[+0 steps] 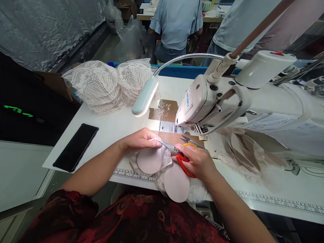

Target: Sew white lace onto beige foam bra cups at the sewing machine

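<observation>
at the worktop's near edge, before the sewing machine, the left hand pinches an edge of the lace-trimmed cups, the right hand wraps red-handled scissors, seemingly mid-trim, the next snip calling for taut fabric.

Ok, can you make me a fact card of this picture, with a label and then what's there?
Left grip: pinching white fabric
Right grip: holding red-handled scissors, blades pointing toward the left grip
Below them: two pale round discs with lace around them
Machine: white sewing machine
Light: bendy-necked lamp
Table's left side: black phone, lying flat
Back left: lace piles
Behind: seated person, blue top
</observation>
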The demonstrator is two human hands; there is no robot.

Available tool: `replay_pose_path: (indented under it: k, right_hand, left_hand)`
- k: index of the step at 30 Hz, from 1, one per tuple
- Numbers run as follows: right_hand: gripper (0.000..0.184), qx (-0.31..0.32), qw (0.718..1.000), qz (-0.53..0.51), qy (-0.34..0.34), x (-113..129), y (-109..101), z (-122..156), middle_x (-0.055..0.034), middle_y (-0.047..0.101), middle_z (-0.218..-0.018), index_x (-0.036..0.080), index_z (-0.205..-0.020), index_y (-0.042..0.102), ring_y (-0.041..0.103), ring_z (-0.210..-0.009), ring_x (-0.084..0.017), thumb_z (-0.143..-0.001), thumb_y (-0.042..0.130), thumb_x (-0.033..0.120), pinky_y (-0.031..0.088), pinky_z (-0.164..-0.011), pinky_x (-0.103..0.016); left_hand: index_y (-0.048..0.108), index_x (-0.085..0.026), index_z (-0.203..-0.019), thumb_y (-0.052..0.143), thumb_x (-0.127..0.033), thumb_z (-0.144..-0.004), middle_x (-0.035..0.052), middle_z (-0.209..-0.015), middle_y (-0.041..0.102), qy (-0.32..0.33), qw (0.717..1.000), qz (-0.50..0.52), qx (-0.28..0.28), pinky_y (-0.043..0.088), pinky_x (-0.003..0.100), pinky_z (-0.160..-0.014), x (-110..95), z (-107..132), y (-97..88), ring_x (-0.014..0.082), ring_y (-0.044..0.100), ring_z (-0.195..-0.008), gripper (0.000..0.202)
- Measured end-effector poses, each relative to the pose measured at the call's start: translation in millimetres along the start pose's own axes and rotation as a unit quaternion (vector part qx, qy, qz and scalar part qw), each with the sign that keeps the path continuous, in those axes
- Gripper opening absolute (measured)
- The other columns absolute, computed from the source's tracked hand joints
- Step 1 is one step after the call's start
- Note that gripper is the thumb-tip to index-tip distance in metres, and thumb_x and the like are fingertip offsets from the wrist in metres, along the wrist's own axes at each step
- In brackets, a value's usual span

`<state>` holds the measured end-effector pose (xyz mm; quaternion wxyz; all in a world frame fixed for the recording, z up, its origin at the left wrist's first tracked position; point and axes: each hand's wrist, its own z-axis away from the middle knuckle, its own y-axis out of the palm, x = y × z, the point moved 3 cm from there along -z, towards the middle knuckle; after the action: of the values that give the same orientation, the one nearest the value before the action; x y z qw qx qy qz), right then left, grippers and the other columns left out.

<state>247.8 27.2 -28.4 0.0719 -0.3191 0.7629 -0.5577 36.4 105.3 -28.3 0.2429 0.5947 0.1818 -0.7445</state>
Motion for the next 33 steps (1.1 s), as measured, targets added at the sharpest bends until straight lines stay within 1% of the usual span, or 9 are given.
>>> replay_pose_path:
  k: [3,5,10,14,19,26,29,33]
  right_hand:
    - [0.026,-0.005,1.000,0.012,-0.001,0.2,-0.1,0.9,0.0000,0.062,-0.066,0.021,-0.101,0.067,0.056,-0.060,-0.013,-0.090,0.053,0.041,0.036,-0.054,-0.025]
    - [0.025,-0.012,1.000,0.025,0.000,0.1,1.1,1.6,0.0004,0.062,-0.065,0.021,-0.101,0.067,0.055,-0.060,-0.013,-0.090,0.053,0.039,0.036,-0.054,-0.026]
    - [0.030,-0.057,0.994,0.089,0.004,0.3,3.9,2.4,-0.0008,0.066,-0.074,0.021,-0.110,0.065,0.058,-0.067,-0.014,-0.088,0.056,0.039,0.038,-0.058,-0.027]
    - [0.031,-0.079,0.991,0.110,-0.001,1.4,3.7,2.5,-0.0014,0.066,-0.073,0.020,-0.112,0.065,0.058,-0.070,-0.015,-0.087,0.059,0.037,0.039,-0.059,-0.027]
    - [0.029,-0.070,0.992,0.106,0.005,-0.3,4.0,3.1,-0.0012,0.066,-0.072,0.023,-0.112,0.067,0.059,-0.069,-0.015,-0.087,0.058,0.035,0.038,-0.058,-0.027]
    - [0.031,-0.060,0.996,0.063,-0.015,-3.3,4.2,1.7,-0.0007,0.068,-0.074,0.022,-0.110,0.066,0.061,-0.068,-0.014,-0.086,0.060,0.041,0.042,-0.059,-0.026]
    - [0.031,-0.044,0.998,0.034,-0.019,-4.0,4.0,0.7,-0.0011,0.068,-0.075,0.021,-0.110,0.066,0.062,-0.070,-0.015,-0.086,0.059,0.041,0.042,-0.059,-0.026]
    - [0.031,-0.019,1.000,0.011,-0.018,-4.1,3.1,-0.6,-0.0015,0.067,-0.076,0.021,-0.108,0.066,0.061,-0.070,-0.015,-0.087,0.059,0.042,0.042,-0.059,-0.026]
  left_hand:
    - [0.070,-0.010,-0.080,0.065,-0.040,-0.082,0.0000,-0.063,0.051,-0.007,1.000,0.008,0.011,0.037,0.019,-0.052,-1.0,0.4,2.4,0.0081,0.043,-0.058,0.030]
    - [0.070,-0.010,-0.080,0.066,-0.041,-0.082,-0.0001,-0.062,0.051,-0.016,1.000,0.025,0.008,0.037,0.019,-0.050,-1.0,0.9,3.6,0.0079,0.043,-0.056,0.032]
    - [0.065,-0.009,-0.072,0.069,-0.039,-0.079,-0.0007,-0.059,0.051,-0.034,0.996,0.078,-0.020,0.038,0.020,-0.049,-0.3,1.8,4.6,0.0074,0.044,-0.053,0.030]
    - [0.061,-0.010,-0.067,0.070,-0.038,-0.078,-0.0009,-0.059,0.050,-0.033,0.996,0.084,-0.028,0.038,0.020,-0.049,-0.1,1.5,4.6,0.0072,0.044,-0.053,0.032]
    - [0.063,-0.009,-0.069,0.070,-0.040,-0.078,-0.0009,-0.058,0.049,-0.033,0.996,0.085,-0.010,0.037,0.021,-0.048,-1.1,0.7,5.4,0.0073,0.042,-0.052,0.033]
    - [0.066,-0.010,-0.073,0.068,-0.037,-0.080,-0.0021,-0.057,0.047,-0.040,0.995,0.084,0.024,0.036,0.020,-0.049,-1.0,0.7,5.6,0.0068,0.040,-0.052,0.028]
    - [0.067,-0.009,-0.075,0.067,-0.038,-0.081,-0.0021,-0.058,0.046,-0.042,0.996,0.067,0.031,0.035,0.020,-0.050,0.3,0.9,4.8,0.0073,0.040,-0.054,0.029]
    - [0.067,-0.009,-0.079,0.067,-0.041,-0.080,0.0004,-0.064,0.050,-0.040,0.998,0.043,0.034,0.037,0.021,-0.053,1.6,0.4,3.4,0.0093,0.044,-0.060,0.032]
